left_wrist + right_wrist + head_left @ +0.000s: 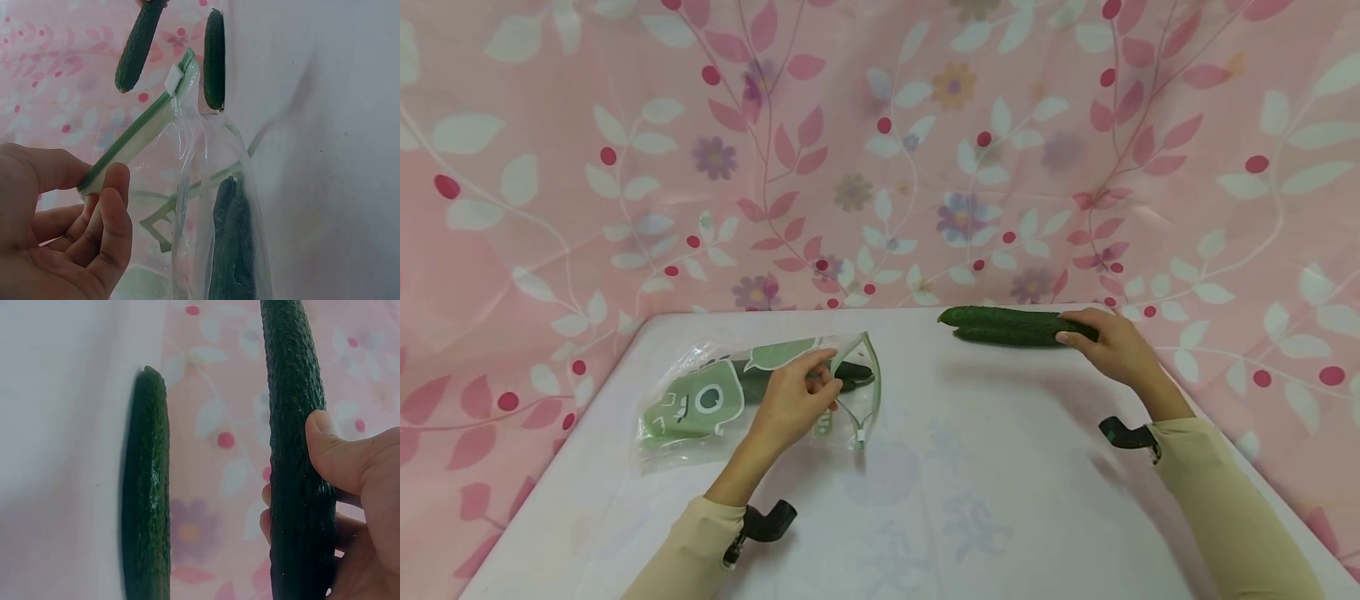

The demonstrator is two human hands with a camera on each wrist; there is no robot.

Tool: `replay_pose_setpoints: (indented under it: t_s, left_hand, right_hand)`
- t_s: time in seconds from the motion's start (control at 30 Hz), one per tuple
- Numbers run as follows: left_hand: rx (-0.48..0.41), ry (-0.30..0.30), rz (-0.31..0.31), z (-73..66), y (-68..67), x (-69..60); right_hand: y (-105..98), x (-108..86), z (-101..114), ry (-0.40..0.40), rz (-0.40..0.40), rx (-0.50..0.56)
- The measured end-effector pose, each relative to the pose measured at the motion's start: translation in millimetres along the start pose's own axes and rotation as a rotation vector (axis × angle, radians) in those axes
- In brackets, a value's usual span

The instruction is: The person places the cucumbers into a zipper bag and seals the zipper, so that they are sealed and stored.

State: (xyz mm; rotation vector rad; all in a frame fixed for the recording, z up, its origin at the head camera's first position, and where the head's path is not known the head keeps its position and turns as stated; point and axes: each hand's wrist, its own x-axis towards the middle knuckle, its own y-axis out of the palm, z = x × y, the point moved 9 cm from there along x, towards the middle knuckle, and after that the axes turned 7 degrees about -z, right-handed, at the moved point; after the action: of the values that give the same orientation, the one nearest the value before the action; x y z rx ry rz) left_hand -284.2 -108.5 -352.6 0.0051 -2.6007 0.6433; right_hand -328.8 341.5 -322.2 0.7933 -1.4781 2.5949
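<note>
My left hand pinches the green zip edge of a clear plastic zip bag printed with a green cartoon face. The bag lies on its side with its mouth spread apart, facing right. Dark green cucumbers show inside it in the left wrist view. At the table's far right, my right hand grips a cucumber by one end, thumb on one side and fingers on the other. This cucumber is lifted off the table. Another cucumber lies on the table beside it, apart from the fingers.
A white slider sits on the bag's zip strip. The white table reaches back to a pink floral cloth hanging behind it. Black wrist cameras stick out from both sleeves.
</note>
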Motion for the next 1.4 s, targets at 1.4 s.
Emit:
replay_pose_setpoints:
  t_s: [1.4]
  left_hand:
    - [-0.046, 0.01, -0.014, -4.5, -1.9, 0.2]
  right_hand:
    - [40.6, -7.6, 44.0, -0.153, 0.018, 0.051]
